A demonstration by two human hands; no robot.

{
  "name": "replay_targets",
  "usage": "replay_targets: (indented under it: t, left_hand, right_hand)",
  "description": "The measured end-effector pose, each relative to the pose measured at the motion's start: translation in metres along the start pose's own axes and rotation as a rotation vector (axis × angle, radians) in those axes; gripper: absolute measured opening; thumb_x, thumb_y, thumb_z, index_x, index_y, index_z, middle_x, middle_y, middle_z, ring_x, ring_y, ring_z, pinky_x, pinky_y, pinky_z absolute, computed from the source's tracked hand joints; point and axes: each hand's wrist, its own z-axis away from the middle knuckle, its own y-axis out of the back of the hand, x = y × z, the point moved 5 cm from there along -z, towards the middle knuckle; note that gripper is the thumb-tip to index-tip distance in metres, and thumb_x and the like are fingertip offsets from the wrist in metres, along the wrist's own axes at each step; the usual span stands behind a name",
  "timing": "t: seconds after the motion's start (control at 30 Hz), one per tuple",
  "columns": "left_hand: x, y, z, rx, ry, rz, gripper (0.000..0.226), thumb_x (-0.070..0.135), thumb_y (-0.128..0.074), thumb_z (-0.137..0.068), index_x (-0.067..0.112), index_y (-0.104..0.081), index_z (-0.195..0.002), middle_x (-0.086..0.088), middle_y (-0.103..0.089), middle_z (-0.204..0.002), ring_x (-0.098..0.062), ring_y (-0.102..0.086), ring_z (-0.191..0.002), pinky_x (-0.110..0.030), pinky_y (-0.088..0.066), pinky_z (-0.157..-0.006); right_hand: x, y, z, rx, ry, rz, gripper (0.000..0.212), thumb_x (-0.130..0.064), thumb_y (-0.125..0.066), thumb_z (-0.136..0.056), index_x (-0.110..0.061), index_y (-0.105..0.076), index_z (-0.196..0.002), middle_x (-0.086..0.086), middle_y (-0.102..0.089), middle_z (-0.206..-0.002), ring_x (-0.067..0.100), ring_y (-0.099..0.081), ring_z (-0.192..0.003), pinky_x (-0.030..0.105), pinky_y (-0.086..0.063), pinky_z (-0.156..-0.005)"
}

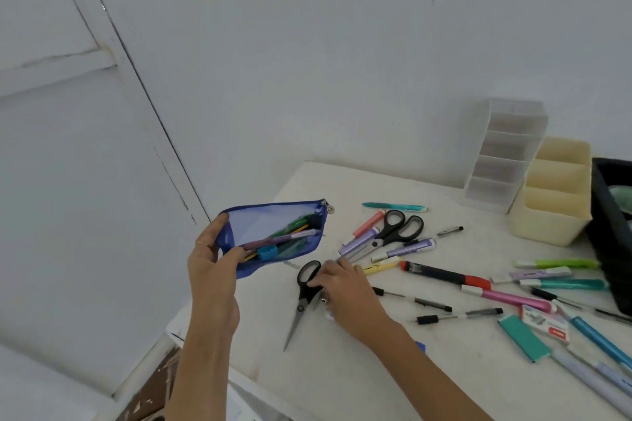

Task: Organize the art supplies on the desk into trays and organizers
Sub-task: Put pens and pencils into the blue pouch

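Two hands over the desk (342, 369). Left hand (213, 270) lifted, grip clamped on a blue mesh pouch (273, 236), zip open, pens inside. Right hand (342, 287) down on the desk, fingers resting on the black handles of small scissors (302, 297); can't tell if closed on them. Loose markers, pens and larger scissors (393, 232) scattered right. Clear organizer (502, 154) and cream organizer (554, 195) stand near the wall.
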Motion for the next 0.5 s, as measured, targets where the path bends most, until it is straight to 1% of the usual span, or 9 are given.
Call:
replay_targets:
  t: [0.07,0.1,0.17,0.2,0.27,0.33,0.37,0.4,0.5]
  left_hand:
    - [-0.002,0.0,-0.01,-0.031,0.029,0.009,0.055,-0.023,-0.04,-0.082,0.005,-0.051,-0.128,-0.01,-0.053,-0.119,-0.017,-0.052,-0.077,-0.01,-0.041,-0.038]
    - [-0.003,0.001,-0.015,-0.047,0.04,0.011,0.055,-0.023,-0.039,-0.082,0.004,-0.05,-0.129,-0.011,-0.052,-0.116,-0.017,-0.048,-0.07,-0.009,-0.038,-0.037]
    - [-0.008,0.0,-0.023,-0.073,0.061,0.015,0.055,-0.024,-0.038,-0.082,0.002,-0.051,-0.128,-0.012,-0.051,-0.113,-0.018,-0.046,-0.065,-0.009,-0.037,-0.037]
    - [-0.012,0.0,-0.028,-0.086,0.078,0.022,0.054,-0.024,-0.037,-0.082,0.002,-0.051,-0.127,-0.011,-0.052,-0.112,-0.018,-0.047,-0.066,-0.009,-0.038,-0.037]
    - [-0.021,-0.002,-0.038,-0.116,0.113,0.03,0.054,-0.024,-0.037,-0.082,0.002,-0.051,-0.127,-0.011,-0.054,-0.114,-0.017,-0.053,-0.075,-0.01,-0.042,-0.041]
    - [-0.031,-0.004,-0.045,-0.149,0.135,0.026,0.055,-0.023,-0.038,-0.081,0.003,-0.051,-0.128,-0.013,-0.057,-0.12,-0.02,-0.056,-0.087,-0.011,-0.046,-0.045]
    - [-0.036,-0.007,-0.048,-0.171,0.15,0.028,0.056,-0.023,-0.038,-0.081,0.003,-0.051,-0.128,-0.013,-0.057,-0.121,-0.021,-0.057,-0.088,-0.011,-0.047,-0.046]
    - [-0.04,-0.008,-0.05,-0.188,0.162,0.033,0.056,-0.023,-0.038,-0.081,0.003,-0.051,-0.129,-0.012,-0.057,-0.12,-0.02,-0.058,-0.086,-0.012,-0.048,-0.047]
    - [-0.047,-0.012,-0.053,-0.234,0.182,0.044,0.056,-0.024,-0.038,-0.081,0.003,-0.051,-0.128,-0.01,-0.057,-0.118,-0.015,-0.058,-0.08,-0.012,-0.047,-0.045]
  right_hand:
    - [0.002,-0.001,-0.006,-0.001,-0.022,0.069,0.059,-0.022,-0.075,-0.073,-0.02,-0.052,-0.127,0.002,-0.051,-0.122,0.023,-0.041,-0.114,0.035,-0.032,-0.091]
    - [0.003,-0.002,-0.007,0.046,-0.018,0.074,0.06,-0.024,-0.081,-0.066,-0.018,-0.058,-0.12,0.002,-0.056,-0.115,0.024,-0.046,-0.109,0.035,-0.036,-0.087]
    - [0.013,-0.006,-0.006,0.149,-0.035,0.0,0.05,-0.017,-0.088,-0.05,-0.018,-0.068,-0.096,-0.001,-0.063,-0.092,0.022,-0.055,-0.088,0.03,-0.042,-0.072]
    - [0.018,-0.008,-0.004,0.233,-0.047,-0.058,0.042,-0.011,-0.087,-0.048,-0.02,-0.069,-0.085,-0.004,-0.063,-0.083,0.019,-0.056,-0.081,0.026,-0.041,-0.067]
    - [0.021,-0.002,0.003,0.369,-0.078,-0.182,0.025,-0.002,-0.076,-0.062,-0.02,-0.068,-0.078,-0.006,-0.064,-0.078,0.012,-0.052,-0.078,0.021,-0.039,-0.066]
    - [0.021,0.005,0.01,0.476,-0.104,-0.307,0.013,-0.006,-0.062,-0.078,-0.018,-0.069,-0.078,-0.006,-0.066,-0.078,0.006,-0.05,-0.079,0.018,-0.04,-0.07]
    - [0.022,0.01,0.013,0.529,-0.138,-0.361,0.013,-0.01,-0.059,-0.082,-0.017,-0.069,-0.079,-0.006,-0.067,-0.079,0.004,-0.051,-0.079,0.017,-0.041,-0.072]
    - [0.022,0.015,0.016,0.578,-0.174,-0.414,0.013,-0.01,-0.06,-0.082,-0.018,-0.07,-0.081,-0.007,-0.067,-0.079,0.002,-0.052,-0.08,0.016,-0.043,-0.073]
    - [0.024,0.038,0.023,0.762,-0.345,-0.63,0.023,-0.001,-0.068,-0.08,-0.024,-0.069,-0.084,-0.012,-0.069,-0.082,0.002,-0.061,-0.081,0.016,-0.048,-0.074]
